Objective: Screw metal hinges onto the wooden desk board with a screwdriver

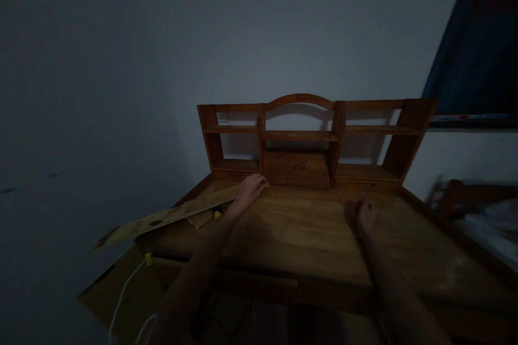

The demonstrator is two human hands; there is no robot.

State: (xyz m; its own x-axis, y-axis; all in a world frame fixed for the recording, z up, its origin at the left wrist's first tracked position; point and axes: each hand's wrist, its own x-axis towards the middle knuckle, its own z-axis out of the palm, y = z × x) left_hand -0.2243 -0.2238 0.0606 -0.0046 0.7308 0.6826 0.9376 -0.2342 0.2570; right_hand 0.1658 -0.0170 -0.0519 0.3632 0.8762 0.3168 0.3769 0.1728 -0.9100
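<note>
A long, narrow wooden board [162, 219] with dark knot-like marks slants across the left side of the desk, its near end jutting past the desk edge. My left hand [251, 188] is closed around its far end, close to the foot of the shelf unit. Further right, my right hand [367, 216] is over the desk top [299, 226] with its fingers curled in. Dim light hides what those fingers hold, if anything. Under the board are a flat tan piece [200, 219] and a small yellow object [217, 215].
A wooden shelf unit [301, 136] spans the desk's back against the wall. A yellow clip-like piece [148, 259] with a white cord [121, 296] is at the front left edge. To the right are a bed [485, 194] and a dark curtain [477, 48].
</note>
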